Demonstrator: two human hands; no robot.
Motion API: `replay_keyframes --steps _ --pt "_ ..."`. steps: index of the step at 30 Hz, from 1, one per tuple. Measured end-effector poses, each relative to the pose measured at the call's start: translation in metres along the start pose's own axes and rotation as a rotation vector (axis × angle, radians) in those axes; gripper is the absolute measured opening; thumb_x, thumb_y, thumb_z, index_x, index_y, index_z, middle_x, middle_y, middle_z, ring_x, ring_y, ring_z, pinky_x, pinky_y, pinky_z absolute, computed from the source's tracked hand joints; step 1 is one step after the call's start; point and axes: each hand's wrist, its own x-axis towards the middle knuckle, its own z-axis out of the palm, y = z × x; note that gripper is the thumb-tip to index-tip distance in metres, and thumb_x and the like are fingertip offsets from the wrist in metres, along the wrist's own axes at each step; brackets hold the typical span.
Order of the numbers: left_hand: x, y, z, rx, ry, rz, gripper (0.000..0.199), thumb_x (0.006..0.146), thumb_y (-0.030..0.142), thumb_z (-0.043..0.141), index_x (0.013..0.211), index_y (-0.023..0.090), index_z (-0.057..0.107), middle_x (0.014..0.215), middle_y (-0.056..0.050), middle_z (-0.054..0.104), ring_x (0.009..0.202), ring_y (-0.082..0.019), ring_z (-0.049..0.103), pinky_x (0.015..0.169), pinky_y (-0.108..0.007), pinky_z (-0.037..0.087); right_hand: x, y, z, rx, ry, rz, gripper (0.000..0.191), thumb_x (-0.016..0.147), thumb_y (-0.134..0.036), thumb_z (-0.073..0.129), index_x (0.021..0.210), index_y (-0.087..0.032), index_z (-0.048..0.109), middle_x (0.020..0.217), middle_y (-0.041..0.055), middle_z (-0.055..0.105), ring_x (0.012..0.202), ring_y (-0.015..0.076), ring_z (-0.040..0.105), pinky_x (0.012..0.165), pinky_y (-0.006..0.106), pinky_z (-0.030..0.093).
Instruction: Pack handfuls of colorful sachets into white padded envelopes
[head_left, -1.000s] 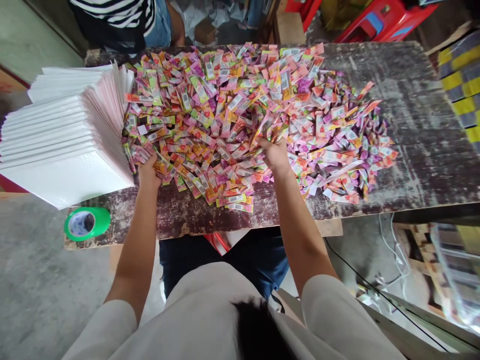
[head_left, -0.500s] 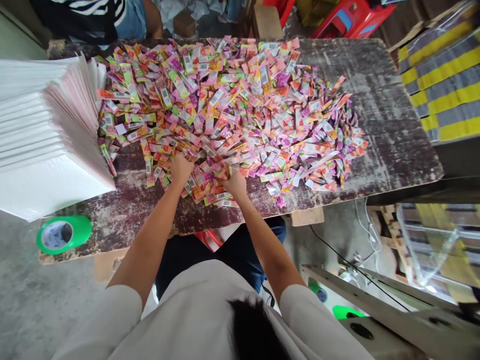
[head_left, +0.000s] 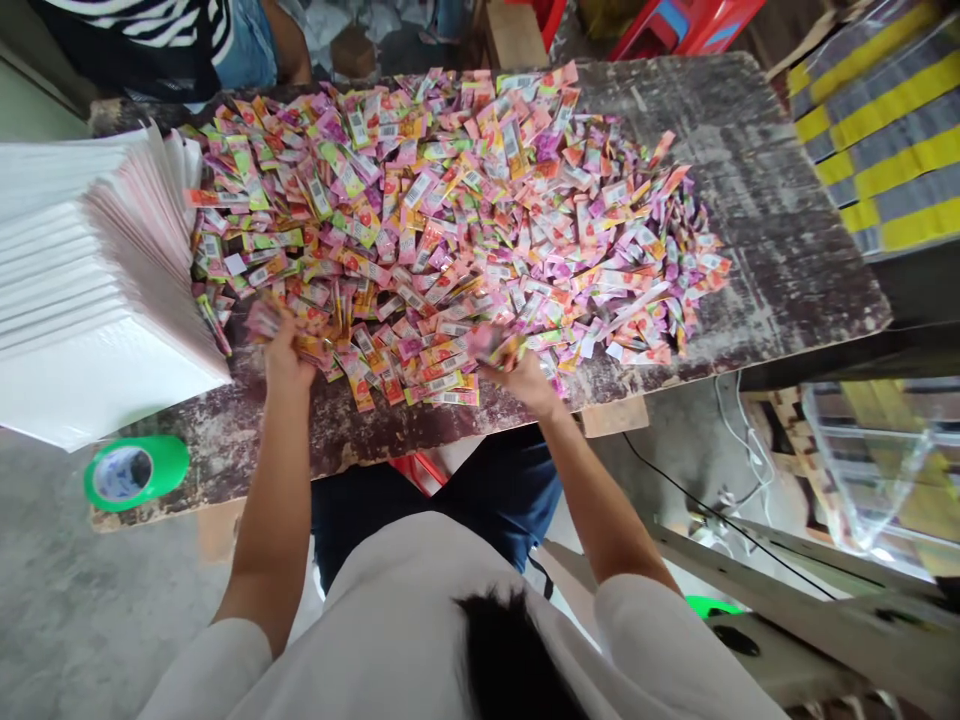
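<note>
Blurry packets (head_left: 262, 320) in left hand (head_left: 289, 360) and right hand (head_left: 531, 383), number unclear.

soft diffuse light, faint shadows; held packets (head_left: 489, 343) motion-blurred; glare on plastic wrap (head_left: 900, 490); edges stretched.

**A workshop, apparently doubling as a storeroom.**
The table (head_left: 787, 200), its dark top scuffed and chipped, stands on a bare concrete floor (head_left: 52, 590) and bears small printed packets (head_left: 450, 240) in bulk, a tall white stack (head_left: 97, 290) and a roll of green tape (head_left: 166, 470). Yellow-and-grey bundles (head_left: 900, 140) are piled beyond its right end; below them, pallet-like wooden slats (head_left: 784, 425) lie beside plastic-wrapped stock (head_left: 889, 470). A black cable (head_left: 754, 538) trails near a metal frame (head_left: 810, 618). A red stool (head_left: 739, 14) and a second person (head_left: 244, 55) appear at the far side.
</note>
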Motion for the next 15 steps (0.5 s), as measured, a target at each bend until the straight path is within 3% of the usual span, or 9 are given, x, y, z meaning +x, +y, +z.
replay_keyframes --steps 3,6,8,11,15 --pt "-0.028 -0.023 0.043 0.454 -0.17 0.078 0.031 0.065 0.031 0.08 0.088 0.02 0.064 0.08 -0.001 0.068 0.07 -0.017 0.066 0.068 -0.03 0.055 -0.001 0.005 0.031 -0.414 -0.127 -0.117 0.012 0.067 -0.014 0.062 0.078 -0.016 0.066 0.08 0.006 0.066 0.074 0.0202 0.062 0.072 0.032 0.049" --pt "-0.048 -0.048 0.086 1.137 -0.412 0.216 0.023 0.07 0.025 0.074 0.09 0.017 0.067 0.089 -0.01 0.072 0.091 -0.028 0.069 0.08 -0.037 0.053 0.011 0.011 0.053 -0.7 -0.201 -0.171 0.032 0.067 -0.01 0.059 0.097 -0.014 0.07 0.097 0.012 0.069 0.087 0.025 0.063 0.081 0.035 0.046" --pt "-0.052 -0.059 0.103 1.489 -0.529 0.253 0.022 0.071 0.021 0.068 0.093 0.015 0.069 0.093 -0.016 0.072 0.098 -0.033 0.068 0.083 -0.04 0.052 0.019 0.014 0.06 -0.812 -0.262 -0.152 0.043 0.069 -0.012 0.061 0.112 -0.014 0.068 0.105 0.0135 0.069 0.094 0.0272 0.063 0.085 0.036 0.044" --pt "-0.05 -0.064 0.108 1.693 -0.585 0.269 0.028 0.072 0.019 0.063 0.098 0.014 0.069 0.096 -0.021 0.072 0.098 -0.036 0.068 0.081 -0.041 0.052 0.022 0.018 0.063 -0.889 -0.273 -0.119 0.05 0.075 -0.017 0.061 0.125 -0.015 0.063 0.106 0.0139 0.068 0.097 0.028 0.062 0.087 0.038 0.042" --pt "-0.039 -0.059 0.087 1.564 -0.521 0.248 0.025 0.07 0.022 0.065 0.093 0.013 0.07 0.089 -0.017 0.072 0.094 -0.037 0.068 0.08 -0.043 0.052 0.015 0.019 0.06 -0.851 -0.218 -0.09 0.053 0.074 -0.018 0.061 0.127 -0.016 0.062 0.104 0.0137 0.068 0.094 0.0277 0.061 0.085 0.039 0.042"
